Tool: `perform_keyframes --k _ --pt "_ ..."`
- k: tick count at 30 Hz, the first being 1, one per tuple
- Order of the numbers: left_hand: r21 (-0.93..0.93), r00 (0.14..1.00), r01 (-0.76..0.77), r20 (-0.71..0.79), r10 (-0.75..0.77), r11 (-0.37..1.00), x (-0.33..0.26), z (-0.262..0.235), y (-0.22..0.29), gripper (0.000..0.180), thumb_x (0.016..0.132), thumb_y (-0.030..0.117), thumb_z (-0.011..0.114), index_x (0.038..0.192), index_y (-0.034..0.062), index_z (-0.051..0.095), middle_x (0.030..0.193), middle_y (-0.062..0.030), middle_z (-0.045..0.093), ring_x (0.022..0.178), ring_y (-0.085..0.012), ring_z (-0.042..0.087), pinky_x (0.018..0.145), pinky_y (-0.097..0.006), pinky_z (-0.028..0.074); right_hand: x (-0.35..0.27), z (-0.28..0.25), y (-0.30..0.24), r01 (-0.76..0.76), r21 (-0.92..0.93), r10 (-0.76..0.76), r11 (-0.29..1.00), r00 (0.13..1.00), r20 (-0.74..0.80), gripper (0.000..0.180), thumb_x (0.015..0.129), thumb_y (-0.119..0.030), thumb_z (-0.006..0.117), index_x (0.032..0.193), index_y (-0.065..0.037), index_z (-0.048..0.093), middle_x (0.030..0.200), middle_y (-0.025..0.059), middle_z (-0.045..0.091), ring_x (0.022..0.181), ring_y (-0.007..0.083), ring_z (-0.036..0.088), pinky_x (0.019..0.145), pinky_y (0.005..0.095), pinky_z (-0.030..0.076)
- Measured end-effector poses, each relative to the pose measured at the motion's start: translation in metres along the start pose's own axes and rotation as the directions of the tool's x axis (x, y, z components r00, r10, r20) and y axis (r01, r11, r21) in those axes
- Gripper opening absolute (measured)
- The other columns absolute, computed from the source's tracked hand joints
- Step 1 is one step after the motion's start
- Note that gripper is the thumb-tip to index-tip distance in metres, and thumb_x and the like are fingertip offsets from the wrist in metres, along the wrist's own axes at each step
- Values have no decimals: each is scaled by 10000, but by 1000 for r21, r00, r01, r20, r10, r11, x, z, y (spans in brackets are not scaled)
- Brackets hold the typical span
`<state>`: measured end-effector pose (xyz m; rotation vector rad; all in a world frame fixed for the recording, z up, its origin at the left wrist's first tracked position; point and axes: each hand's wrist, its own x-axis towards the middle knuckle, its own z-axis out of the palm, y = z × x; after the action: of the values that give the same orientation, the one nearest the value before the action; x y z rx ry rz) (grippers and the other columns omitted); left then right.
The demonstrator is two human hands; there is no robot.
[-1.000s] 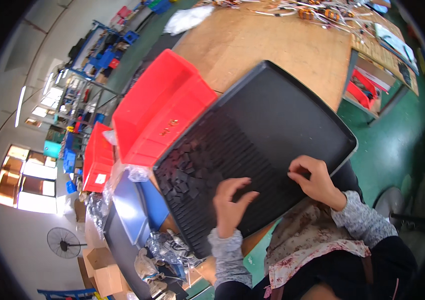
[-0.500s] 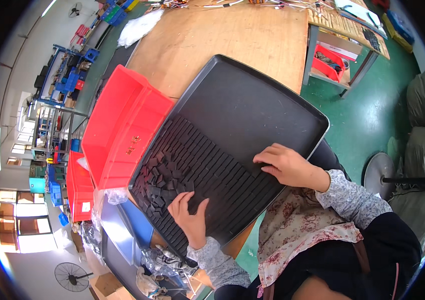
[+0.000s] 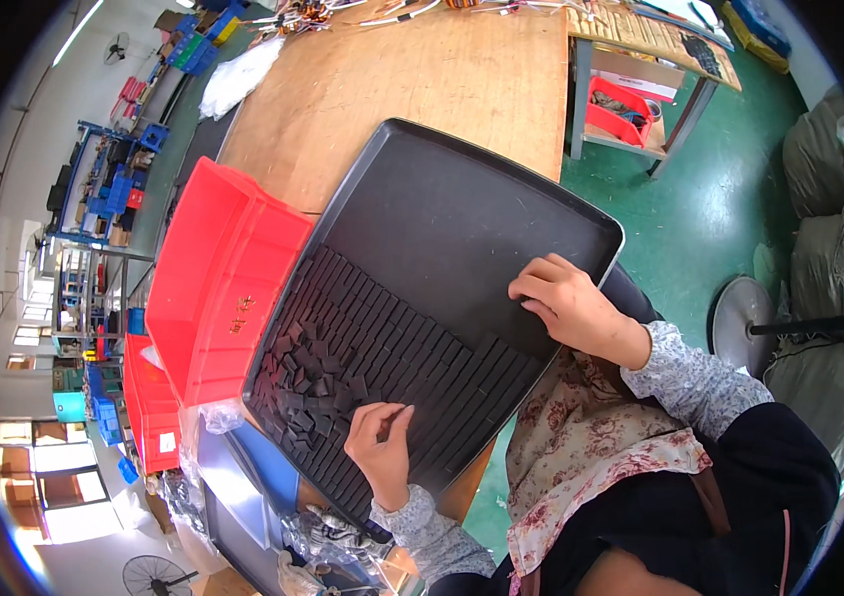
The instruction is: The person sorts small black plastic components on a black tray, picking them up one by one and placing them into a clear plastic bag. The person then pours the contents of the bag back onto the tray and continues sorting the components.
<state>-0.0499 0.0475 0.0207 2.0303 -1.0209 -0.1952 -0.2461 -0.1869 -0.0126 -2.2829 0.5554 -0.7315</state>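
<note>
A black tray (image 3: 461,219) is shown at the centre of the frame, tilted over the edge of a wooden tabletop (image 3: 412,79), with rows of small black squares (image 3: 342,348) laid in its lower left part. The left hand (image 3: 382,442), at lower centre, is seen with fingers curled onto the squares, while the right hand (image 3: 566,303), right of centre, is laid on the tray near its rim, fingers bent; whether anything is pinched cannot be told. A red bin (image 3: 218,273) is seen just beside the tray, at the left.
</note>
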Motion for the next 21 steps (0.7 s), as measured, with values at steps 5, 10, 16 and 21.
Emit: perform_keyframes --k 5,10,16,21 --pt "-531 966 246 199 -163 811 9 33 32 50 848 -85 624 875 -44 616 929 -113 650 748 -126 639 660 -250 533 -4 -6 -1 -78 -152 82 985 996 24 238 730 26 700 934 -43 601 940 102 582 915 304 560 779 402 494" --pt "-626 935 273 351 -48 731 9 58 25 122 868 -89 584 778 -35 522 911 -119 655 776 -138 647 678 -256 539 1 -3 -10 -63 126 64 990 998 -3 235 719 65 701 892 -42 585 883 117 578 842 315 592 735 396 507" --pt "-504 865 390 487 -119 771 5 60 23 112 841 -25 702 907 -38 612 904 -60 648 784 -110 631 705 -237 530 1 20 -24 -261 766 121 587 964 236 139 827 36 690 935 -4 613 941 47 619 872 116 615 807 259 506" --pt "-550 886 358 454 -89 755 6 63 22 207 795 39 762 935 -6 617 882 -18 620 695 -63 579 615 -204 482 2 34 -30 -422 875 84 235 906 415 109 882 -57 697 954 -5 634 913 18 651 854 82 612 796 236 507"
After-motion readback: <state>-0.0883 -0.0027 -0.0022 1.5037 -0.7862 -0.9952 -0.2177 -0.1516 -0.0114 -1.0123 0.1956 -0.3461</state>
